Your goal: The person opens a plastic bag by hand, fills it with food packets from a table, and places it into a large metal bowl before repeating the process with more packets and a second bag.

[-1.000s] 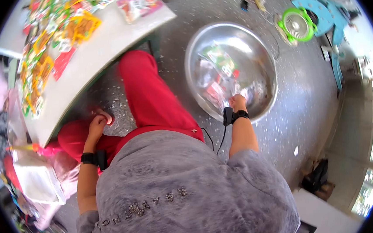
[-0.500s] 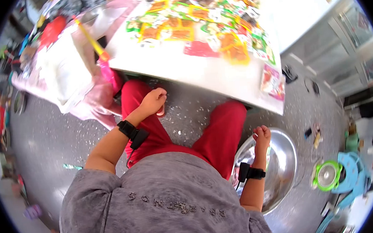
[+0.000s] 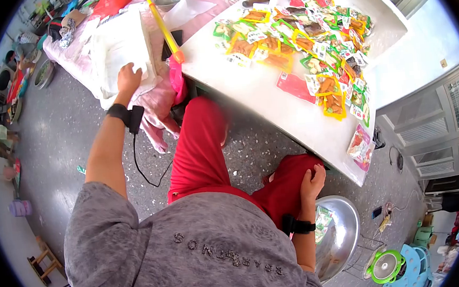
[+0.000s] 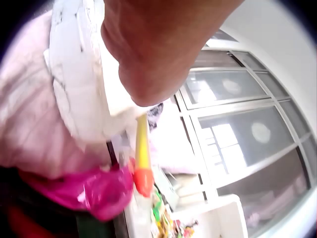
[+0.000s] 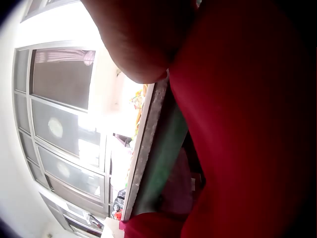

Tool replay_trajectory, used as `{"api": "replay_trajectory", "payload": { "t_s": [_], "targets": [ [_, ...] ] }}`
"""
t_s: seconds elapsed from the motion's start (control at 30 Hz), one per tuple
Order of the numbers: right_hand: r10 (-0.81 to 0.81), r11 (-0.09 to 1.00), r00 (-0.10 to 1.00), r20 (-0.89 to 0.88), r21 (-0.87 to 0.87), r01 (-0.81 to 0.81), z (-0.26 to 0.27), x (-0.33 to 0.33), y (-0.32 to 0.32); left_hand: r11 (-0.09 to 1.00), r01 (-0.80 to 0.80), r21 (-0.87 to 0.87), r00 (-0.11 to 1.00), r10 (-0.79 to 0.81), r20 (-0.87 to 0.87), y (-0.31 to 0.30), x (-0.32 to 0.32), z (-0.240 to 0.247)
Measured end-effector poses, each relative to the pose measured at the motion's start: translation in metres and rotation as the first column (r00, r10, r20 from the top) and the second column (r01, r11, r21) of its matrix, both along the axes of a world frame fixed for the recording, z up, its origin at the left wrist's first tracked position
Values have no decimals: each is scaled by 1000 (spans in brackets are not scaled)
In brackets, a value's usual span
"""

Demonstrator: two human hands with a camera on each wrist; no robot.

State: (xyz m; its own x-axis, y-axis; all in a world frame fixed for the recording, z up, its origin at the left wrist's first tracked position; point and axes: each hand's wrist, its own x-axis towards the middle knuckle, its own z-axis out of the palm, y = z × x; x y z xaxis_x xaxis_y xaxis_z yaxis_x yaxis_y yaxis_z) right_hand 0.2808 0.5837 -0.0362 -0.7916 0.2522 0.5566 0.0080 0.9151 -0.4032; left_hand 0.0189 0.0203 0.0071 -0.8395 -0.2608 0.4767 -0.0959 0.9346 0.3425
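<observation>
In the head view the left hand (image 3: pixel 129 78) is over the near edge of a white foam box (image 3: pixel 149 52), fingers loosely spread, nothing seen in them; contact with the box cannot be told. The left wrist view shows that hand (image 4: pixel 153 54) above the box's white wall (image 4: pixel 79 74). The right hand (image 3: pixel 312 182) rests on the knee of the red trousers (image 3: pixel 289 179), fingers relaxed, beside the table corner. Many colourful food packets (image 3: pixel 328 90) lie on the white table (image 3: pixel 224 79). A metal basin (image 3: pixel 349 226) with some packets inside stands on the floor below the right hand.
A yellow stick with an orange end (image 3: pixel 164 32) and a pink bag (image 3: pixel 177 80) lie between the box and the table. A pink-white packet (image 3: pixel 360 146) lies at the table's right corner. A green fan (image 3: pixel 386 266) stands beyond the basin.
The view has swung left. The left hand has moved from near the left leg to the foam box. The right hand has left the basin and come down on the knee.
</observation>
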Motion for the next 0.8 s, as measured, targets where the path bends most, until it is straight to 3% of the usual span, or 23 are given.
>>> {"api": "replay_trajectory", "payload": {
  "t_s": [0.03, 0.13, 0.23, 0.33, 0.43, 0.53, 0.7, 0.77, 0.8],
  "targets": [
    [-4, 1000, 1000, -11, 3, 4, 0, -1, 0, 996, -87, 38, 986, 80, 147, -9, -2, 1],
    [-5, 1000, 1000, -23, 28, 6, -2, -4, 1, 987, -158, -26, 921, 157, 356, -21, -1, -6],
    [1, 999, 1000, -18, 45, 0, 1, -5, -1, 994, -109, 13, 882, 91, 463, -25, -7, 0],
    [-36, 997, 999, 5, 62, 36, 1, -3, 0, 997, -80, -12, 933, 79, 352, -43, -19, -21],
    [-60, 997, 998, 9, 53, 59, 3, -2, -3, 986, -164, 7, 952, 156, 265, -37, -14, -11],
    [-57, 998, 998, 9, 29, 57, 1, -2, -1, 983, -167, 80, 984, 162, 71, -44, -20, -7],
    [-34, 995, 999, -18, -98, 32, 7, -3, -3, 955, 212, 209, 961, -164, -225, 15, -6, 57],
    [-13, 983, 998, -65, -185, 1, 10, -6, -3, 899, 366, 241, 916, -302, -264, 53, 0, 76],
    [-12, 951, 999, -38, -311, 0, 13, -8, -6, 828, 488, 275, 861, -407, -305, 79, 7, 85]
  ]
}}
